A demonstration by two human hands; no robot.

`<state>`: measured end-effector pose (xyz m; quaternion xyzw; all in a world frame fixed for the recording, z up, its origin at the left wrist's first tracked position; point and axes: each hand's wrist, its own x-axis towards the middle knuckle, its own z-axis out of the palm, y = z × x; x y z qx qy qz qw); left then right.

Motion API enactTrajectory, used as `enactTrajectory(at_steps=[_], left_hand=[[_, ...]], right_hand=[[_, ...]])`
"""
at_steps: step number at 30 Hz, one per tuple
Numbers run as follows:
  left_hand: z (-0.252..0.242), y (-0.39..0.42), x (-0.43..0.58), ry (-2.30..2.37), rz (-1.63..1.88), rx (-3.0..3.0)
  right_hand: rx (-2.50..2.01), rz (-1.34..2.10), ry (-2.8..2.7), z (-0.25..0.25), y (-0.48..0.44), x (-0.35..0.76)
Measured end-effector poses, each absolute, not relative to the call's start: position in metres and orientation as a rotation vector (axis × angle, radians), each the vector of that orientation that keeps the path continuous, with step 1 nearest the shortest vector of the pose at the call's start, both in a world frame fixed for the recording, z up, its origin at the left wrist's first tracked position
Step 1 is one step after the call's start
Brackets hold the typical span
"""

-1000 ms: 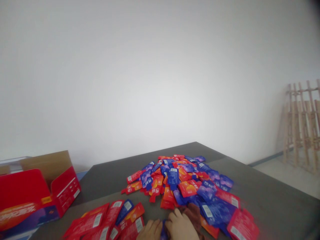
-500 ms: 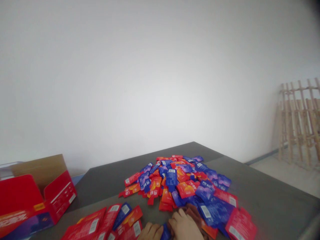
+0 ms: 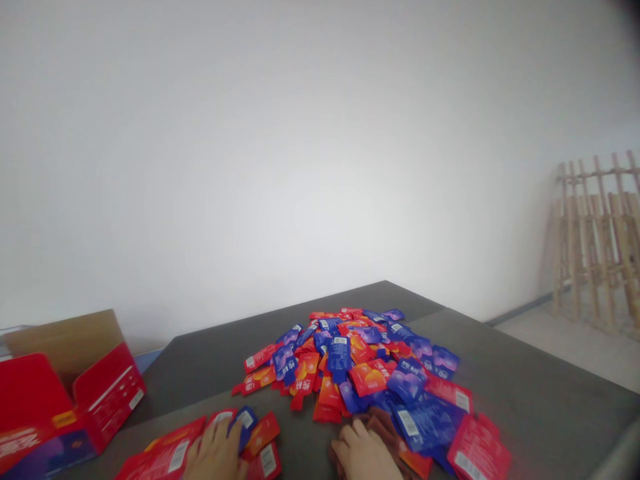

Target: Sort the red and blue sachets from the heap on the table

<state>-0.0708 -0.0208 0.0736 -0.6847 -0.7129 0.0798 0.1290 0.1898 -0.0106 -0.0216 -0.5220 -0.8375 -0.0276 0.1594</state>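
Blue sachet (image 3: 245, 425) now lies at the fingertips of the left hand (image 3: 215, 453), which has moved left from mid-edge to the small group at the tabletop's (image 3: 545, 393) near edge; fingers loosely spread, pinch or not cannot be told. Group count: one blue, four red sachets (image 3: 160, 459), partly hidden by the hand. Right hand (image 3: 363, 455) apart from it at the near edge, open, fingers resting on one brown cloth (image 3: 383, 423). Beside the cloth, the main pile (image 3: 340, 367) of red and blue sachets, dozens, too overlapped to count, spreads toward the far corner. One red carton (image 3: 65, 393), flaps open, off the left edge; one wooden rack (image 3: 595, 247) on the floor beyond the right edge
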Motion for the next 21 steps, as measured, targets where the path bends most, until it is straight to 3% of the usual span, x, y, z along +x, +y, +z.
enactTrajectory(at_steps=[6, 11, 17, 21], left_hand=[[0.048, 0.016, -0.004, -1.78, -0.126, -2.171], [0.045, 0.043, 0.027, -1.705, -0.154, -2.175], [0.056, 0.027, 0.004, -1.651, -0.093, -2.216], [0.025, -0.008, -0.034, -1.564, -0.177, -2.202]], right_hand=[[-1.469, -0.075, -2.409, -0.019, -0.011, 0.193], [-1.451, -0.097, -2.401, -0.025, -0.005, 0.198], [-1.455, -0.045, -2.384, -0.019, -0.004, 0.197], [-1.33, 0.11, -2.385, 0.002, -0.02, 0.204]])
